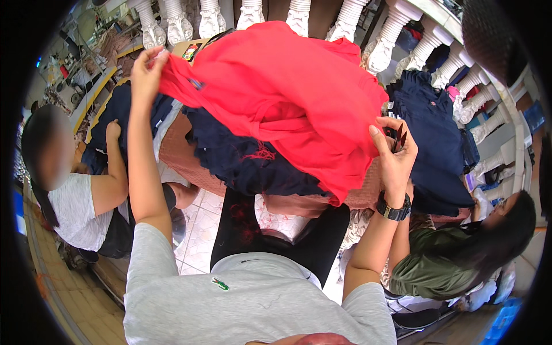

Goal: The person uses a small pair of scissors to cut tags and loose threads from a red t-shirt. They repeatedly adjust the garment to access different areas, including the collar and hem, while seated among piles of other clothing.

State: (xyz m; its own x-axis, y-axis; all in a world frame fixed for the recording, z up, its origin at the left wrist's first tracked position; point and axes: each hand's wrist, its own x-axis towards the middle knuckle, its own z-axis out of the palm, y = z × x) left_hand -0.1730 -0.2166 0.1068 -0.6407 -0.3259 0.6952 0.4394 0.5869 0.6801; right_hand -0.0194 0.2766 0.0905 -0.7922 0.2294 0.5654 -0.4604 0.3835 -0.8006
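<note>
A red shirt (287, 80) is stretched out in front of me, its cloth bunched and folded across the middle. At its left end my left hand (146, 72) pinches a corner, close to a small dark label. My right hand (397, 150) grips the right edge between thumb and fingers. Tucked in that same hand are small thread snips (401, 137) with dark, pointed blades. Under the shirt lies a heap of navy garments (241, 167), with loose red threads (261, 152) on top.
A brown cloth (178, 144) covers the table. Stacked navy shirts (428, 126) lie at the right. A person in grey (86, 201) sits at my left, another in dark green (437, 264) at my right. White balusters (251, 12) line the far side.
</note>
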